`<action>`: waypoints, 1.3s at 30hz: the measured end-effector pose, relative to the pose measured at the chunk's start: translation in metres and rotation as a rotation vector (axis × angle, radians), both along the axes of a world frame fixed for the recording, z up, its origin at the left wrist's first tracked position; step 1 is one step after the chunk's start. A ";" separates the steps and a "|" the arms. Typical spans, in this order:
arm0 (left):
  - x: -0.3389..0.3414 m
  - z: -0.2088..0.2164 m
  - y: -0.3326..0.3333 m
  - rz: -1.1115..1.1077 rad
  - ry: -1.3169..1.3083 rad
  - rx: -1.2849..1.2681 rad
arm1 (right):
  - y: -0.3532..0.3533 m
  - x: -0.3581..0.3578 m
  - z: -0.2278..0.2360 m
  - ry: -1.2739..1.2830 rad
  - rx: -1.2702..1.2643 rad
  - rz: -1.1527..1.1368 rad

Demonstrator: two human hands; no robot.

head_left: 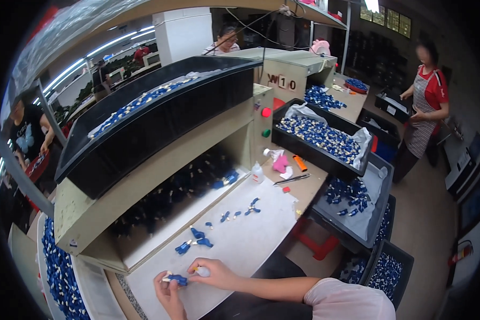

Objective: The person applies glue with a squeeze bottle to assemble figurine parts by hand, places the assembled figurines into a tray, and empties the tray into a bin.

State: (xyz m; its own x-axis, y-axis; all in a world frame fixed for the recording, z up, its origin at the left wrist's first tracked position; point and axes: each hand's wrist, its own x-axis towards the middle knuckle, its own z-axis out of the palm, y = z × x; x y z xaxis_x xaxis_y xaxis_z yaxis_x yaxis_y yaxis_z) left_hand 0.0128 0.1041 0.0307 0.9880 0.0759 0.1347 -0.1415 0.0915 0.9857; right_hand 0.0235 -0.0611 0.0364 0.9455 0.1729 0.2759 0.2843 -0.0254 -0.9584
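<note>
Low on the white work surface, my left hand (169, 296) pinches a small blue and cream plastic piece (177, 278). My right hand (221, 274) is closed around a small whitish squeeze bottle (202, 271), its yellowish tip close to the piece. Whether the tip touches it is too small to tell. Beyond my hands, blue pieces (198, 233) lie loose in a line across the white sheet (250, 229). A second small squeeze bottle (257, 173) stands farther back, beside the opening of the cream-coloured box.
The cream box (160, 210) holds many blue pieces inside; a black tray (160, 133) rests on top. Black bins (320, 165) of blue and cream parts stand at right, near tweezers (292, 180) and an orange lighter (300, 163). A person in an apron (426, 112) stands beyond.
</note>
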 end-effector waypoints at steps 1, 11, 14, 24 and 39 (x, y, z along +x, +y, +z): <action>0.003 0.000 0.004 0.014 -0.036 0.040 | -0.007 -0.001 -0.003 -0.066 0.019 -0.044; 0.034 -0.010 0.096 -0.106 0.257 0.561 | -0.027 -0.007 -0.022 0.015 0.032 -0.126; 0.043 -0.015 0.083 -0.048 0.188 0.757 | -0.032 -0.009 -0.033 0.026 -0.005 -0.168; 0.023 -0.023 0.087 0.029 -0.330 1.248 | -0.020 -0.006 -0.034 -0.048 -0.053 -0.067; 0.017 -0.016 0.065 0.260 -0.097 1.256 | -0.025 -0.016 -0.028 0.108 -0.020 -0.024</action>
State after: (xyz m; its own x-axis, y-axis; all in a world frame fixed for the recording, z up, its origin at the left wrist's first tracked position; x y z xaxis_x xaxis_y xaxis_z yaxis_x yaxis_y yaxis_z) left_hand 0.0294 0.1687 0.0149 0.9455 0.0333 0.3240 -0.0907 -0.9284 0.3602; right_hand 0.0079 -0.0860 0.0085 0.9736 0.1539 0.1685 0.1780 -0.0502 -0.9827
